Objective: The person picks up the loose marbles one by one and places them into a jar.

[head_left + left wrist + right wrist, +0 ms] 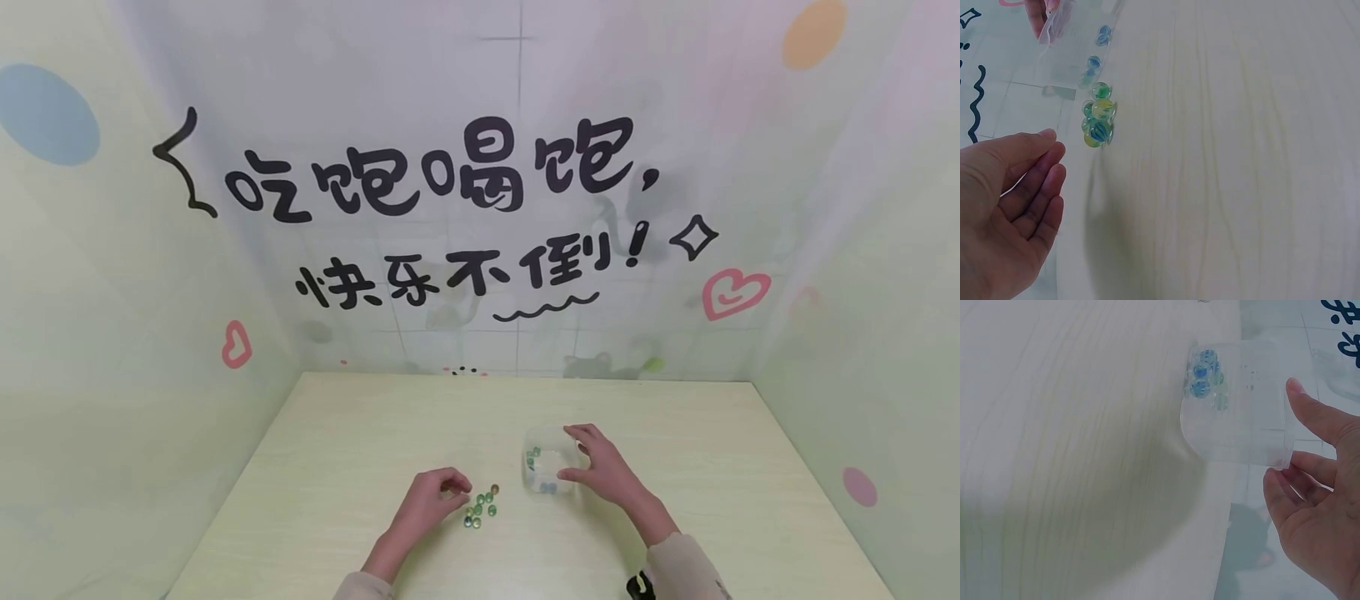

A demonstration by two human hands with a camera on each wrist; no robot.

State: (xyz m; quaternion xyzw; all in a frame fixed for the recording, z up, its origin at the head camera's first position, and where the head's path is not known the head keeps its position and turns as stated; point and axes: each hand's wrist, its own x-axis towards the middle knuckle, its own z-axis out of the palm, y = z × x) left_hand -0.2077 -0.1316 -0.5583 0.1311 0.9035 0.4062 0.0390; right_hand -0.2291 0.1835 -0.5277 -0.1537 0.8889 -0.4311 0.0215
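A loose cluster of glass marbles [479,510], mostly green and yellow with one brownish, lies on the table. My left hand [429,502] is just left of them. In the left wrist view its fingers [1044,194] bend loosely, the thumb tip close to the index finger, with nothing visible between them. To the right of the cluster stands a clear plastic container [1241,434] holding several blue and green marbles [1204,374] along its bottom. My right hand [606,468] grips the container's right side at the rim, its thumb and fingers spread around the edge.
The pale wood-grain table [315,500] meets a white back wall [390,75] with large black lettering. Side walls [847,350] rise along the table's left and right edges. A black object [640,586] shows beside the right sleeve.
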